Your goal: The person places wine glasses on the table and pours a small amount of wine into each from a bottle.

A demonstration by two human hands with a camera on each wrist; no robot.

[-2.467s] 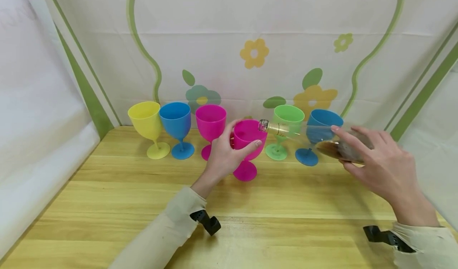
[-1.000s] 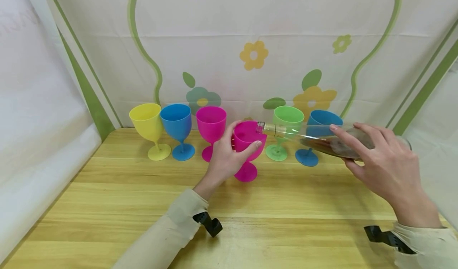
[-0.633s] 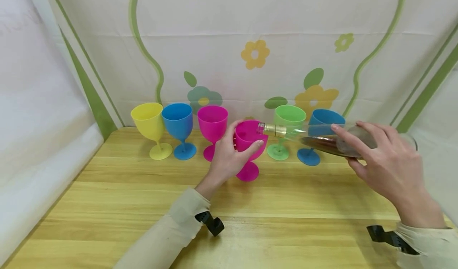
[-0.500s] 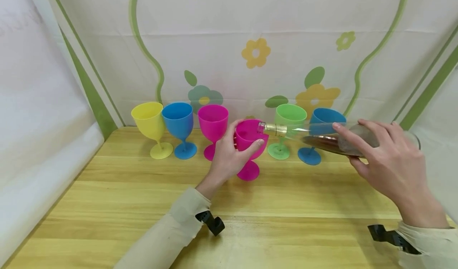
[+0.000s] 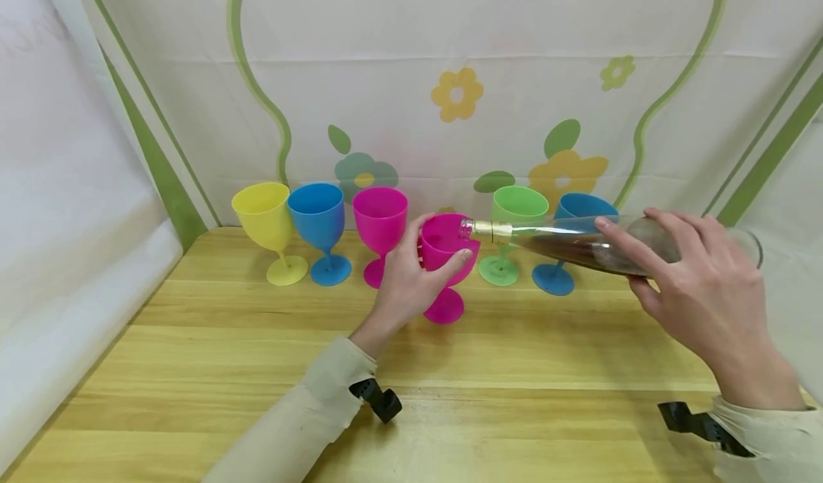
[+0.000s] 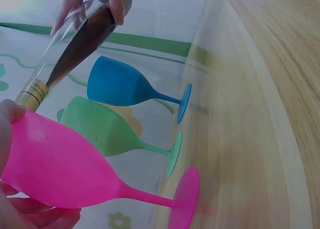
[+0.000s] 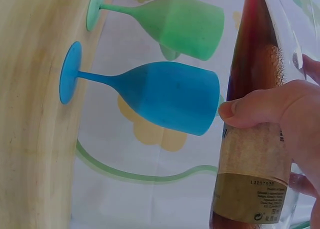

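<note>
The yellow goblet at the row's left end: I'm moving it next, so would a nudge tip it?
Probably. The yellow goblet carries a wide bowl on a thin stem over a smaller foot, so it looks top-heavy. It appears to be light plastic, likely sliding easily on the smooth wooden table.

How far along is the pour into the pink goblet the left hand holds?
Set up: left hand grips the pink goblet pulled forward of the row. In hand: right hand tips the bottle nearly level, mouth at the goblet's rim, dark liquid reaching the neck. Whether liquid has landed inside cannot be seen. Left: righting the bottle.
</note>
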